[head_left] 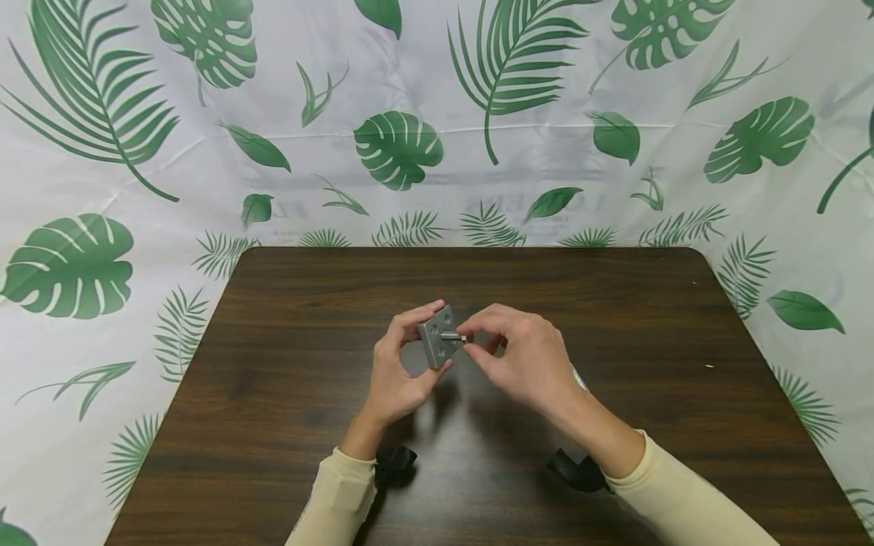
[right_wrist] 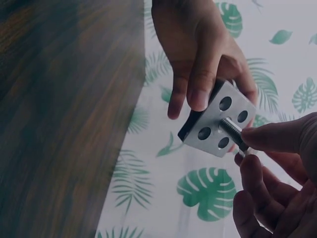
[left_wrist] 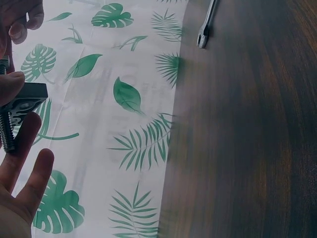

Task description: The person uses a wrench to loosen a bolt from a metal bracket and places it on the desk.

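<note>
A square grey metal plate with several round holes is held up above the table, tilted. My left hand grips it by opposite edges between thumb and fingers. From the middle of the plate sticks a threaded bolt. My right hand pinches the bolt's outer end between thumb and fingertips. In the left wrist view the plate shows side-on, with a threaded length of bolt beside the left fingers.
A dark wood-grain table lies under both hands. On it is a shiny metal tool like a wrench, mostly hidden behind the right hand in the head view. A white leaf-print sheet hangs behind the table.
</note>
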Action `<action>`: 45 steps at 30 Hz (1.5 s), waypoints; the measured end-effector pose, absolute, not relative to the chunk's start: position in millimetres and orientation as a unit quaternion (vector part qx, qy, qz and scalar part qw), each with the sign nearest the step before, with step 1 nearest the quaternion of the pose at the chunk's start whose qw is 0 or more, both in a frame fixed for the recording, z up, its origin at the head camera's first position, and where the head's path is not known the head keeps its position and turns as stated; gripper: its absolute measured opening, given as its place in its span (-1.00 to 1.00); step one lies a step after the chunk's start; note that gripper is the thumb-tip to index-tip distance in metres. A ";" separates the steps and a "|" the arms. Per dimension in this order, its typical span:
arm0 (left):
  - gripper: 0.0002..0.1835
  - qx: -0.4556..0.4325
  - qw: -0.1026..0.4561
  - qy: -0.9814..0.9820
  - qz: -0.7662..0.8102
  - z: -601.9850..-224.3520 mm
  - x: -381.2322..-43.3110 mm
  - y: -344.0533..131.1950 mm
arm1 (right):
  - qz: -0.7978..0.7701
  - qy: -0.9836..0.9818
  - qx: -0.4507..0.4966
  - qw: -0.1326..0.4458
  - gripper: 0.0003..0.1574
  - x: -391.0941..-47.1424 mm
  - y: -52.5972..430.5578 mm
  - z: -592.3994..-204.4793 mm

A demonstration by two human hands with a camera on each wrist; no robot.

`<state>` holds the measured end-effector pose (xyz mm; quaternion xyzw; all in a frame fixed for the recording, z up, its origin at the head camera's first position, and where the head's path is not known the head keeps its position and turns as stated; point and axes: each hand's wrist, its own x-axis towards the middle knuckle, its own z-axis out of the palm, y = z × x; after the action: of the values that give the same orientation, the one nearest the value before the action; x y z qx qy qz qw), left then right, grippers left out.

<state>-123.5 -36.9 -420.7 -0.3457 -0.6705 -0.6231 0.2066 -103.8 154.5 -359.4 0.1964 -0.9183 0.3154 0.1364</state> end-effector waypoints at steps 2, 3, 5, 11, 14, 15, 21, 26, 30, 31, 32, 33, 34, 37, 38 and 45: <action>-0.30 -0.345 0.206 -0.670 -0.623 -421.0 -123.6 -37.0 | 0.316 -0.917 0.200 0.137 -0.71 -103.7 154.8 -359.3; -0.30 -0.345 0.206 -0.670 -0.624 -421.0 -123.7 -37.0 | 0.317 -0.917 0.201 0.138 -0.71 -103.6 155.1 -359.1; -0.30 -0.345 0.206 -0.670 -0.624 -421.2 -123.9 -37.0 | 0.321 -0.915 0.202 0.138 -0.69 -103.3 156.0 -358.6; -0.30 -0.344 0.207 -0.670 -0.624 -421.5 -124.3 -37.0 | 0.331 -0.915 0.182 0.141 -0.65 -102.1 157.0 -356.4; -0.29 -0.344 0.209 -0.670 -0.623 -422.1 -124.7 -37.1 | 0.321 -0.925 0.152 0.138 -0.67 -102.3 155.8 -355.4; -0.29 -0.345 0.210 -0.670 -0.624 -422.2 -124.7 -37.3 | 0.318 -0.928 0.143 0.134 -0.68 -102.5 155.0 -355.1; -0.29 -0.348 0.210 -0.667 -0.624 -422.5 -125.0 -37.3 | 0.304 -0.940 0.111 0.106 -0.71 -103.8 152.3 -355.5; -0.29 -0.350 0.207 -0.667 -0.624 -422.8 -125.0 -37.7 | 0.313 -0.933 0.137 0.114 -0.76 -104.2 152.4 -358.1; -0.29 -0.351 0.205 -0.665 -0.627 -422.6 -125.3 -37.4 | 0.311 -0.926 0.169 0.128 -0.76 -104.3 154.4 -359.7; -0.29 -0.351 0.205 -0.664 -0.628 -422.6 -125.4 -37.3 | 0.310 -0.924 0.178 0.132 -0.75 -104.4 154.7 -360.2; -0.29 -0.351 0.205 -0.663 -0.628 -422.5 -125.4 -37.3 | 0.310 -0.922 0.186 0.135 -0.75 -104.6 154.9 -360.7; -0.29 -0.351 0.204 -0.663 -0.628 -422.4 -125.4 -37.3 | 0.311 -0.920 0.193 0.137 -0.74 -104.8 155.0 -361.0; -0.29 -0.351 0.204 -0.664 -0.628 -422.3 -125.3 -37.4 | 0.312 -0.918 0.200 0.139 -0.73 -104.9 155.0 -361.1; -0.30 -0.350 0.206 -0.664 -0.628 -421.8 -125.1 -37.5 | 0.314 -0.915 0.211 0.142 -0.72 -105.1 154.7 -361.2; -0.30 -0.350 0.207 -0.664 -0.627 -421.7 -125.0 -37.6 | 0.315 -0.914 0.212 0.141 -0.72 -105.0 154.6 -361.2; -0.30 -0.348 0.210 -0.669 -0.622 -421.7 -125.1 -38.7 | 0.328 -0.917 0.181 0.137 -0.67 -103.2 154.4 -358.5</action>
<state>-125.1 -38.7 -421.7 -0.3480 -0.6695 -0.6217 0.2102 -103.2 154.4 -358.5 0.1808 -0.9170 0.3280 0.1373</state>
